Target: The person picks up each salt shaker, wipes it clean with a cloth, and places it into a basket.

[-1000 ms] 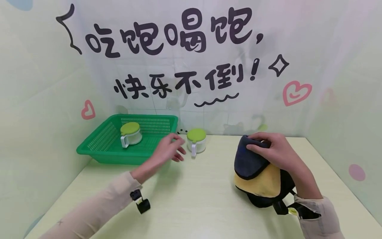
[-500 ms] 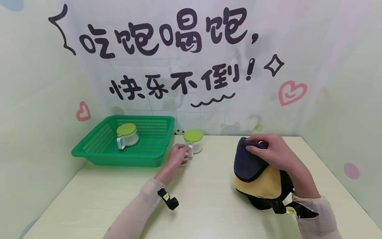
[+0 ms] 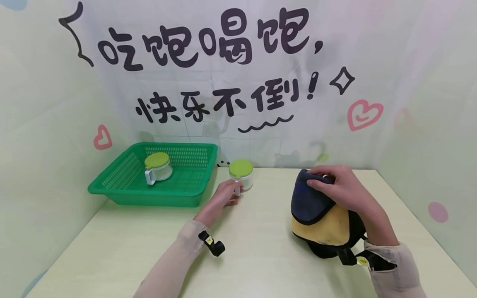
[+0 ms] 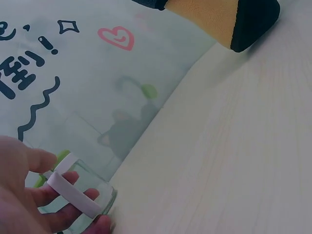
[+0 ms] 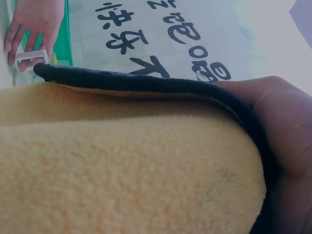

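Could bump green basket (image 3: 152, 199) by sweeping left too low; could lose navy-and-yellow cloth (image 3: 311, 203), pinched only near its top by right hand (image 3: 344, 186); could tip lidded jar (image 3: 242, 169), upright just right of basket, by tugging unevenly with left hand (image 3: 222, 194) gripping its handle (image 4: 73, 194).

Item one: a yellow fleecy cloth (image 5: 126, 170), fills the lower part of the view, its dark trim (image 5: 122, 79) running along the top and curving down the right side, where the right hand (image 5: 285, 131), partly cut off, lies against it. Item two, upper left: the left hand (image 5: 36, 19), fingers pointing down at a white handle (image 5: 31, 56), with a green basket (image 5: 63, 36) just behind. Item three: a pale wall (image 5: 90, 53) bearing large black lettering (image 5: 183, 34), tilted in view, with a purple patch (image 5: 302, 17) at the upper right corner.
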Demonstrator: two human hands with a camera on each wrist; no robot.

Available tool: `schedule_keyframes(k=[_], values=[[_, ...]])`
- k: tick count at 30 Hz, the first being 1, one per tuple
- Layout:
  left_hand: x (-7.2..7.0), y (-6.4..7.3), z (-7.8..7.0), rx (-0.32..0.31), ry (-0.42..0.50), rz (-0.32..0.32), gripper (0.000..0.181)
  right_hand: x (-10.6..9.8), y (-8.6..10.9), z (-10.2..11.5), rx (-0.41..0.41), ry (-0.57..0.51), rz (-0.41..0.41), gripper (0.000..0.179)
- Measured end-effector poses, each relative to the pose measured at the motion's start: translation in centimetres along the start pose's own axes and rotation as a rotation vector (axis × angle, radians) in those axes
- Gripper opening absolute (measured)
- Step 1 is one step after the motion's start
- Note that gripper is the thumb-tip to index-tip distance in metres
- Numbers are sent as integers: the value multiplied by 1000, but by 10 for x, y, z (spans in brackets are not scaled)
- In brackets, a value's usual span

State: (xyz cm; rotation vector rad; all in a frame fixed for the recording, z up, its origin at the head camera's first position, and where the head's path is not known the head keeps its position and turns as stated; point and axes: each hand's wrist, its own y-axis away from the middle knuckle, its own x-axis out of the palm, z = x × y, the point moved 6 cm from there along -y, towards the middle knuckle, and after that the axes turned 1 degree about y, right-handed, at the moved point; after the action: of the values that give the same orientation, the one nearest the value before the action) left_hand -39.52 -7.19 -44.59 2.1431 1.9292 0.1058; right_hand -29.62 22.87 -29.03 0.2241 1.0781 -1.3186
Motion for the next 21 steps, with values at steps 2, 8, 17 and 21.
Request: schedule_keyframes(k=[2,8,17,21], values=[[-1,0,-1,23,-2,15,35,1,0,-1,-4,-2,-1,18],[-3,4,-7,63,33,3,34,1,1,-1,1,-1,6,19],[-7,3,-12,85,198,-16,25,0,-1,1,-6,-7,6,18],[-8,1,-8,58,278,-39,31,2,-1,1,-2,-6,12,19]])
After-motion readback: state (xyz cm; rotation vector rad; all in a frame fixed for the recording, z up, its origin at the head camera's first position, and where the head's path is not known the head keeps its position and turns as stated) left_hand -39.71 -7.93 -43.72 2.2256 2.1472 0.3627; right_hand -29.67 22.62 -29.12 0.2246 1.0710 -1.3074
